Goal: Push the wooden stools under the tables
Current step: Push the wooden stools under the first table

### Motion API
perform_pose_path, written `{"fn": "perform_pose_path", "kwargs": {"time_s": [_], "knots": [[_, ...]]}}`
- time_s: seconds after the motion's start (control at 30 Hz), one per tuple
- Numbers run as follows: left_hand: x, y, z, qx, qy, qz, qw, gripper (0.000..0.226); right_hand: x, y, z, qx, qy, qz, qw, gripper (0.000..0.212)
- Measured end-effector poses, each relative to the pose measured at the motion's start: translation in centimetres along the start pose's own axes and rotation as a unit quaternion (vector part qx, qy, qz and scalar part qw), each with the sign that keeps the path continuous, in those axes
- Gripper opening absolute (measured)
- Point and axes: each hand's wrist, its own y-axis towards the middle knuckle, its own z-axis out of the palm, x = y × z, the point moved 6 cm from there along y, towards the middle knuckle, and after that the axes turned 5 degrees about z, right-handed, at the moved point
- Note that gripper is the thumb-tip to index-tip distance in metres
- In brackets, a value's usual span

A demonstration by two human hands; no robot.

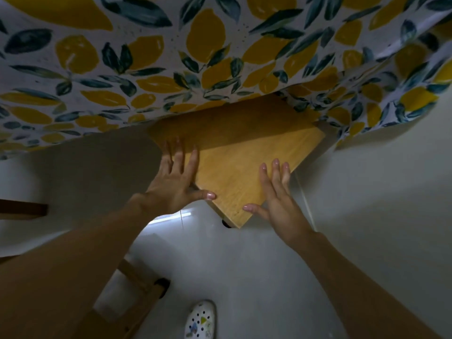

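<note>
A wooden stool (234, 157) with a square, light-brown seat stands on the pale floor, its far half hidden under the table's lemon-print cloth (171, 69). One near corner of the seat points toward me. My left hand (177, 184) lies flat against the seat's left edge, fingers spread and thumb along the side. My right hand (278, 194) rests flat on the seat's right near edge, fingers apart. Neither hand is wrapped around the stool. One dark foot of the stool (226, 223) shows below the near corner.
Another wooden stool's legs and rail (137, 289) stand at the lower left under my forearm. A dark wooden bar (24, 210) juts in at the left edge. A white patterned shoe (200, 320) is on the floor at the bottom. The cloth hangs low at the right.
</note>
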Motion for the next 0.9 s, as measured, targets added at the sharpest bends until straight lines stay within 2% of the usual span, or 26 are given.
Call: {"fn": "perform_pose_path", "kwargs": {"time_s": [0.37,0.5,0.57,0.7,0.9], "knots": [[0.1,0.1,-0.5,-0.018,-0.021,-0.015,1.0,0.117,0.9,0.2,-1.7,0.058,-0.048,0.059,0.995,0.106],[-0.7,-1.9,0.2,-0.064,-0.058,0.022,0.996,0.1,1.9,-0.2,-2.6,0.068,-0.055,0.098,0.991,0.098],[-0.4,-4.2,0.9,-0.101,-0.099,0.025,0.99,0.091,3.0,-1.1,-2.9,0.044,-0.032,0.092,0.994,0.093],[1.9,-9.9,3.7,-0.139,-0.139,-0.028,0.98,0.08,6.2,-4.4,-1.8,0.003,-0.001,0.049,0.999,0.091],[5.2,-21.3,9.0,-0.198,-0.179,-0.125,0.956,0.074,13.4,-10.7,2.7,0.044,0.023,-0.027,0.998,0.089]]}}
